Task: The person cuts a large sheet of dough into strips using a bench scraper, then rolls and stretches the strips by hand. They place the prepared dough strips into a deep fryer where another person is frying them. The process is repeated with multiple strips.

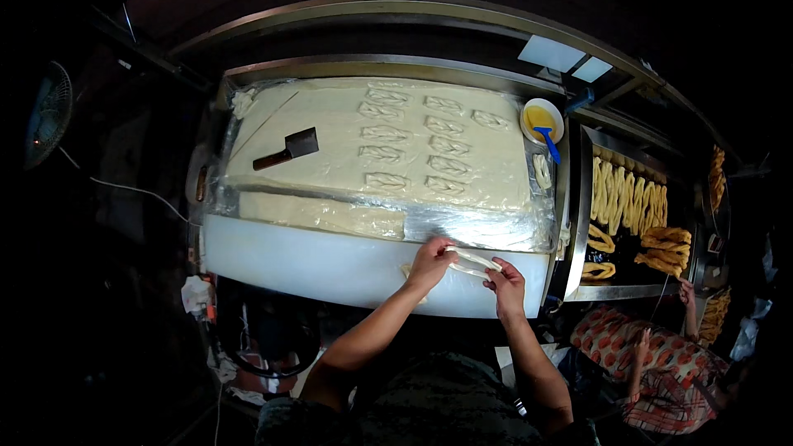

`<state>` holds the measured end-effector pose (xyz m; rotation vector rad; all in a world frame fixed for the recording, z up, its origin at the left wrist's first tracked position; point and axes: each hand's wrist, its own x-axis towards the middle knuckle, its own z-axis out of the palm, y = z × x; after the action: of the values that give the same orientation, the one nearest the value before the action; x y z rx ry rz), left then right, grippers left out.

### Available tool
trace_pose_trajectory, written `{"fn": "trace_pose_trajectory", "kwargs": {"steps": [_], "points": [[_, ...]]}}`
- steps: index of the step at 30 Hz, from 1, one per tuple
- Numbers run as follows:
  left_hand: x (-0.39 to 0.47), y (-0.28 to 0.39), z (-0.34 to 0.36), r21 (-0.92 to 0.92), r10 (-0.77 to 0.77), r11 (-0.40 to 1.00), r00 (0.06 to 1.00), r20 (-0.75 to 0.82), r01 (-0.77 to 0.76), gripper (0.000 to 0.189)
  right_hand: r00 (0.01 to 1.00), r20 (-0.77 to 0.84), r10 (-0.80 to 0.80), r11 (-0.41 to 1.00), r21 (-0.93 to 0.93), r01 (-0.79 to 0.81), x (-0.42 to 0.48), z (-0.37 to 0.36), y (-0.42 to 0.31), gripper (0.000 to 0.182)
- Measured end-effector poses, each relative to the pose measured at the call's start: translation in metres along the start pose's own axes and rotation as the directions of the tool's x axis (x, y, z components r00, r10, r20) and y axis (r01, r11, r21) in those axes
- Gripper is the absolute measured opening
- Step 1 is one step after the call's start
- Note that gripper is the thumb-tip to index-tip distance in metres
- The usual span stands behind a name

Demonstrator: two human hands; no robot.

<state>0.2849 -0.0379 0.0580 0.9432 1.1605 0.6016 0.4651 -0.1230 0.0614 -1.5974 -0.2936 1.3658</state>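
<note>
My left hand point(432, 265) pinches one end of a loop of raw dough point(474, 258). My right hand point(508, 288) grips the other end, so the loop hangs stretched between them with a gap in its middle. Both hands are over the front part of a white board point(297, 260). A piece of dough point(406, 271) lies partly hidden behind my left forearm. Beyond the board spreads a broad sheet of dough point(334, 111) under clear plastic film. Several twisted dough pieces point(447, 145) rest on it in rows, and a cleaver point(302, 144) lies to their left.
At the right corner stands a white bowl point(556, 113) of yellow liquid with a blue brush point(546, 136). A single dough twist point(541, 171) lies below it. Further right, a metal fryer point(576, 260) holds pale and browned dough sticks; another person's hand point(686, 291) is beside it. A fan point(49, 114) stands far left.
</note>
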Motion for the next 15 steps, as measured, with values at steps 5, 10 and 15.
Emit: {"fn": "trace_pose_trajectory", "kwargs": {"steps": [5,10,15], "points": [[-0.003,0.031,0.01,0.586,0.425,0.701,0.898,0.114,-0.406,0.047,0.994,0.057,0.095,0.98,0.169,-0.103,-0.003,0.03,-0.003,0.027],[-0.023,0.043,0.012,0.471,0.346,0.811,0.934,0.092,-0.347,0.054,0.936,0.292,0.195,0.856,0.416,-0.308,0.006,0.059,-0.022,0.043],[-0.01,0.025,-0.018,0.381,0.083,0.924,0.991,-0.105,-0.037,0.034,0.923,0.333,0.195,0.951,0.167,-0.261,0.025,0.072,-0.001,0.034]]}}
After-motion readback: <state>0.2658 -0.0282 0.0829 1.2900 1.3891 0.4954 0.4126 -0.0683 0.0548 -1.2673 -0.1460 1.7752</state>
